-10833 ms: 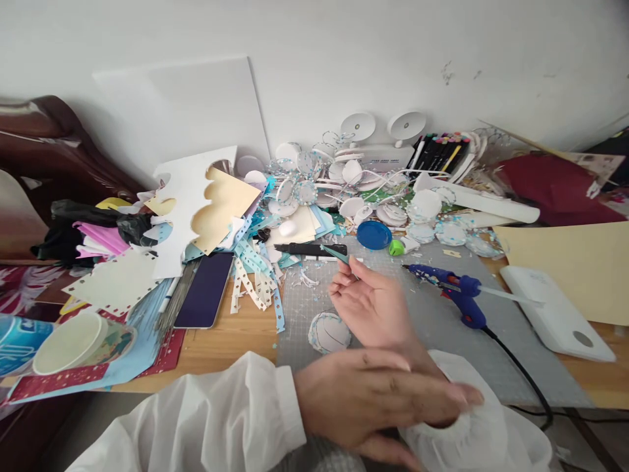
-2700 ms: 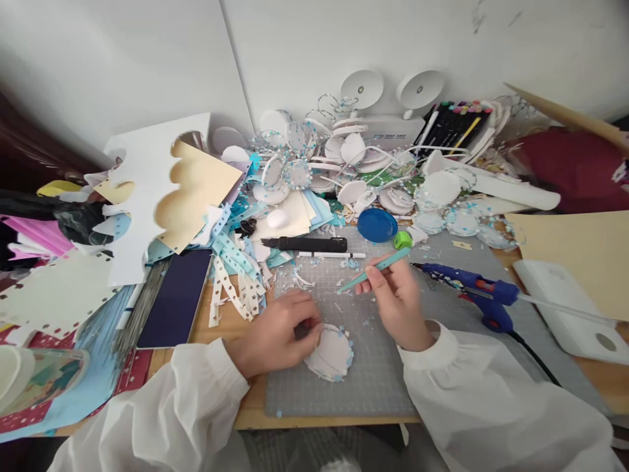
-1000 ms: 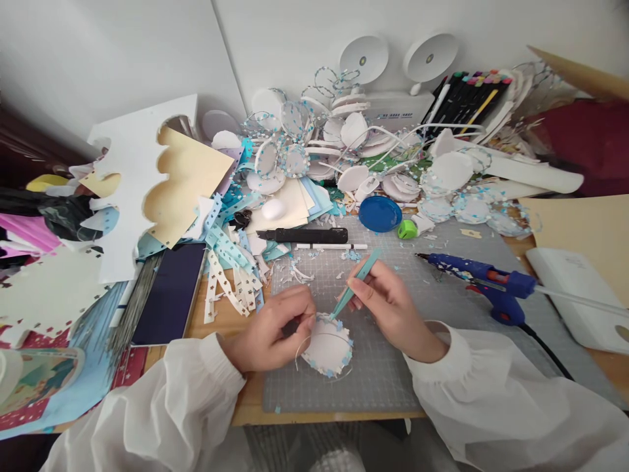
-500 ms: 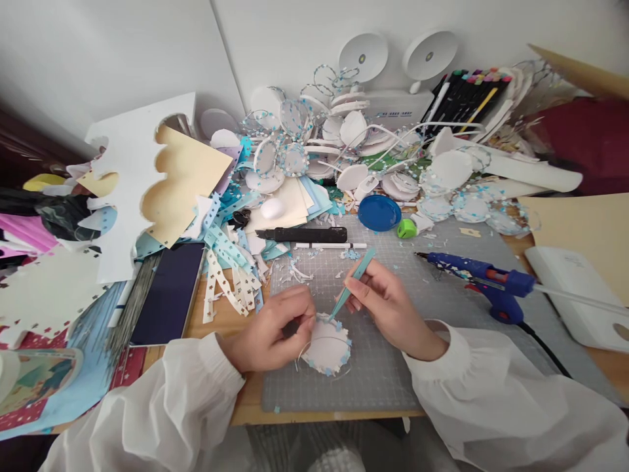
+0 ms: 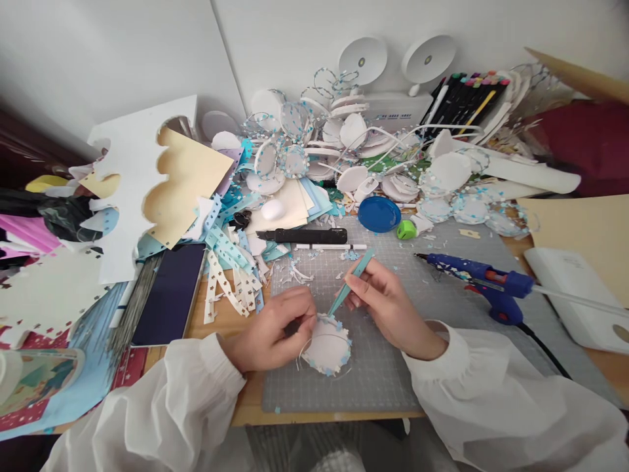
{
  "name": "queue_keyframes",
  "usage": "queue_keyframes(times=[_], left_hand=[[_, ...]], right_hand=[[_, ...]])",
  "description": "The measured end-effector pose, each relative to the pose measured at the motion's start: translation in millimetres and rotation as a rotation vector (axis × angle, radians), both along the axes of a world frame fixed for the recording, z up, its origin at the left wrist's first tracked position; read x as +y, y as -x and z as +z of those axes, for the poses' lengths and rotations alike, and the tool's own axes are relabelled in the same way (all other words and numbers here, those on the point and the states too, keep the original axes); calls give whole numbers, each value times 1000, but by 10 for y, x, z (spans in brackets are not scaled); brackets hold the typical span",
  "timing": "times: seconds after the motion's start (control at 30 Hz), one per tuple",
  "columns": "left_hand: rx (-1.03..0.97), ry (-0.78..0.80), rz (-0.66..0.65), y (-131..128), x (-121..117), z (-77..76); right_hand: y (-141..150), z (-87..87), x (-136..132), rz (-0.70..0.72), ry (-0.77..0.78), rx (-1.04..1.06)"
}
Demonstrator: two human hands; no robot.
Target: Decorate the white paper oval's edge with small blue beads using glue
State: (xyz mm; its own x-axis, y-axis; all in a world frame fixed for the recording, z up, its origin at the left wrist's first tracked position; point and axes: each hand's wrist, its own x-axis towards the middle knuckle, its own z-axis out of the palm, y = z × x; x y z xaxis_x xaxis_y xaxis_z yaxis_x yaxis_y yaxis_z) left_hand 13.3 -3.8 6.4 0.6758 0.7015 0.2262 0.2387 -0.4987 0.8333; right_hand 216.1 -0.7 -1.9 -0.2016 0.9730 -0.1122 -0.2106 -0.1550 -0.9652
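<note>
A white round disc [image 5: 326, 351] lies on the grey cutting mat [image 5: 393, 387], its rim edged with small blue and white stars. A fine wire [image 5: 331, 336] arcs over it, and loose strands reach past its lower edge. At the disc's upper left rim, my left hand [image 5: 278, 328] is closed in a pinch; its fingers partly hide what they grip. My right hand [image 5: 386, 301] holds teal tweezers [image 5: 351, 282] at a slant, with the tips at the disc's top rim.
Behind my hands lie a black utility knife [image 5: 309, 235], a white pen [image 5: 331, 247] and a blue round lid [image 5: 379, 214]. A blue glue gun [image 5: 479, 275] rests at right with its cord. Starry paper strips [image 5: 228, 275], a dark phone [image 5: 170, 295] and piled white discs [image 5: 354, 129] surround the mat.
The tweezer tips have shifted very slightly up at the disc's top rim. My left hand stays in its pinch, and the disc keeps its place.
</note>
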Motion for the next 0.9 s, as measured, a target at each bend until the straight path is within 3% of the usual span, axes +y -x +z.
queue_keyframes(times=[0.3, 0.57, 0.67, 0.73, 0.8, 0.9], left_hand=[[67, -37, -34, -1, 0, 26], [341, -308, 156, -9, 21, -34], [309, -427, 300, 37, -5, 102], [275, -627, 329, 28, -67, 267], [287, -848, 229, -51, -162, 450], [309, -1051, 4, -292, -326, 648]], right_hand=[[-47, 18, 132, -256, 213, 319], [-96, 29, 207, -234, 175, 367], [-130, 95, 191, -314, 138, 436], [-137, 184, 137, -357, 128, 490], [-119, 313, 58, -375, 154, 549], [-36, 554, -60, -377, 331, 673]])
